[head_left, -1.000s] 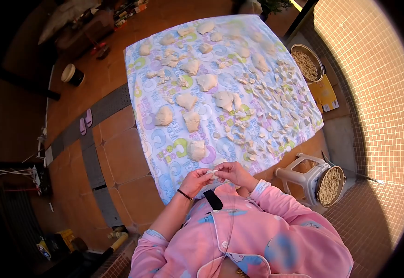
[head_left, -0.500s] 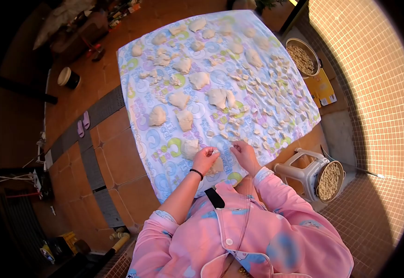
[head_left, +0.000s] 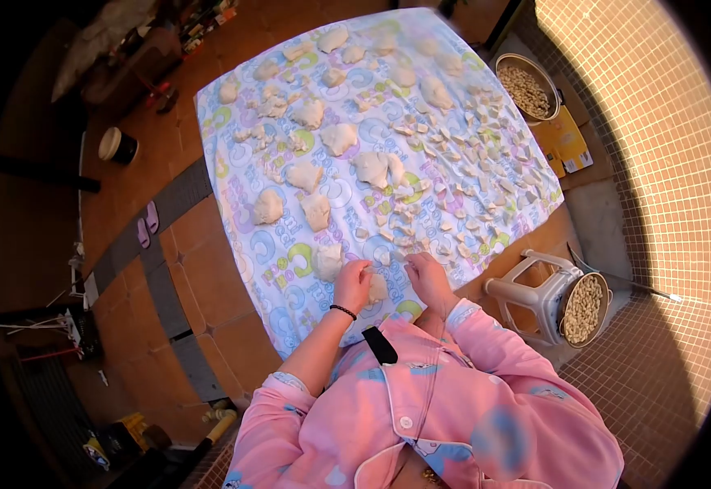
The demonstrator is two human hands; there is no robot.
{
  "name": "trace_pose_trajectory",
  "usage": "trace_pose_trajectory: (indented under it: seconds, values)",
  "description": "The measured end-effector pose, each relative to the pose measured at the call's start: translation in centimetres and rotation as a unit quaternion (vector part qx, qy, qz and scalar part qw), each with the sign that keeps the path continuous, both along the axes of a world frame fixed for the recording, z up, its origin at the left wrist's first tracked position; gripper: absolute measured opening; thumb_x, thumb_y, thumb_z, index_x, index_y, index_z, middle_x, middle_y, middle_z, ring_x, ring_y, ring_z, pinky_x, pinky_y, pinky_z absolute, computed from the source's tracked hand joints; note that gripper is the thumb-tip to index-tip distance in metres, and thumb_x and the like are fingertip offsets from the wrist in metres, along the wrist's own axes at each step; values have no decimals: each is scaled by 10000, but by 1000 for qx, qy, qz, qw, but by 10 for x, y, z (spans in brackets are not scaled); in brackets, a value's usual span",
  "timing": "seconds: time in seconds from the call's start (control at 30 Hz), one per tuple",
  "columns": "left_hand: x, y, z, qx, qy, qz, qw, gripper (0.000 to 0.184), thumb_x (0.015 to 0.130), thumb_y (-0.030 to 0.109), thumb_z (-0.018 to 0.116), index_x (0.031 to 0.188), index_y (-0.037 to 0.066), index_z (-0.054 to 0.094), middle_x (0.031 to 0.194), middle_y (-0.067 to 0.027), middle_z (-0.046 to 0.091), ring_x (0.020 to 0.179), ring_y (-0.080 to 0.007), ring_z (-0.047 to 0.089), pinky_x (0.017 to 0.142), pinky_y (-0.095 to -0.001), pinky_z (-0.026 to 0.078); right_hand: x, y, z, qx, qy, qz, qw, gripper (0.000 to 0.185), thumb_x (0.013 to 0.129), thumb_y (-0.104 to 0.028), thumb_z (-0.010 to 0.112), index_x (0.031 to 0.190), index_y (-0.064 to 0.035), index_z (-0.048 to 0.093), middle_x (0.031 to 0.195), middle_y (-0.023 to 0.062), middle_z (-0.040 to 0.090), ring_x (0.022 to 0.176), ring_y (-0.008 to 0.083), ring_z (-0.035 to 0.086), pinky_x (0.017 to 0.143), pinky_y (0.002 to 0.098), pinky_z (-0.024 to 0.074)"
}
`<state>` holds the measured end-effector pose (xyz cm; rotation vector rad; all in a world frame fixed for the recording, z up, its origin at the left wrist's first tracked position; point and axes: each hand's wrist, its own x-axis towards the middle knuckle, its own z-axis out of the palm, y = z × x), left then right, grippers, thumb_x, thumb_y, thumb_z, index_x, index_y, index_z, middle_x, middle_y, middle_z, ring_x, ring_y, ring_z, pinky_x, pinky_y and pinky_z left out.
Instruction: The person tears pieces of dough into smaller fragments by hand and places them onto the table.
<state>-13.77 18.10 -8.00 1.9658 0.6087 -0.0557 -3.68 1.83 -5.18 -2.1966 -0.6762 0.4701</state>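
My left hand (head_left: 354,285) is closed with its fingertips together above the near part of a patterned cloth (head_left: 286,289). Whatever its fingers may hold is hidden. Beside and partly beneath it is a pale, dough-like lump (head_left: 377,288), and another pale lump (head_left: 327,262) lies just to its left. My right hand (head_left: 427,275) has its fingers curled in, and I cannot make out anything in them. Between the two hands, a small whitish piece (head_left: 381,256) shows near the fingertips.
Several larger pale lumps (head_left: 339,139) are spread over the cloth, with many small broken pieces (head_left: 461,163) to the right. A pan of pale pieces (head_left: 527,90) stands at the far right. A bowl of similar pieces (head_left: 584,310) sits by a white plastic stool (head_left: 527,293).
My left hand has shifted slightly left and down, away from the small whitish piece that was at its fingertips. My right hand stays close by, fingers still curled. The view has tilted slightly.
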Motion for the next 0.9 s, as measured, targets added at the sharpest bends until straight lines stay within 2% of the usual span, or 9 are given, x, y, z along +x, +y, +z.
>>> trace_pose_trajectory:
  seconds: [0.03,0.07,0.13,0.23,0.3,0.43,0.6,0.87,0.9]
  values:
    - [-6,-2,3,78,-21,-36,996,338,662,75,658,989,58,572,948,-100,567,874,-262,539,767,-357,437,-5,-4,-1,0,0,0,1000,186,769,-87,564,937,-9,585,862,167,561,767,328,563,672,360,454]
    - [-12,-6,6,78,-21,-36,996,338,662,75,658,989,58,572,948,-100,567,874,-262,539,767,-357,437,-11,-9,-4,-15,13,20,1000,176,771,-98,564,922,-10,589,832,163,567,746,322,567,659,356,455]
    - [-16,-16,26,249,-12,-113,962,435,626,74,678,1036,67,533,1020,-72,522,985,-259,471,837,-370,390,-20,-13,-8,-30,24,41,998,168,774,-109,564,906,-10,593,802,158,572,725,316,570,646,353,456]
    - [-19,-25,21,275,19,-131,952,557,569,110,733,1077,44,514,1031,-87,493,989,-283,445,861,-378,367,-30,-15,-7,-42,86,55,994,159,775,-134,570,874,-12,597,755,156,583,698,306,574,632,348,456]
    - [-19,-23,18,265,13,-138,954,584,564,115,738,1092,40,500,1033,-98,482,992,-289,439,860,-378,368,-36,-15,-2,-40,141,62,987,167,776,-145,571,880,-16,589,751,161,590,689,300,577,625,344,455]
    - [-22,-22,14,247,4,-122,961,637,549,127,748,1113,39,468,1049,-129,455,996,-310,422,860,-376,368,-44,-10,-3,-48,150,83,984,190,777,-144,566,917,-18,580,770,161,596,696,297,582,631,348,458]
    - [-21,-20,13,248,15,-123,961,592,539,126,740,1054,31,465,1018,-138,453,984,-313,422,848,-372,372,-51,-3,-27,-17,60,63,996,276,778,-109,547,1026,10,518,855,182,576,777,307,575,680,365,459]
    - [-15,-15,13,230,13,-113,966,517,550,151,737,977,35,470,976,-142,454,942,-319,441,807,-370,393,-57,-1,-39,-38,63,64,995,419,745,-74,578,1130,-15,423,937,216,519,825,341,550,706,375,457]
    - [-16,-15,12,195,2,-98,976,491,561,153,734,959,43,468,951,-144,474,907,-319,469,774,-371,411,-57,-1,-40,-38,59,66,995,432,741,-69,583,1136,-18,416,936,218,515,822,343,549,708,376,457]
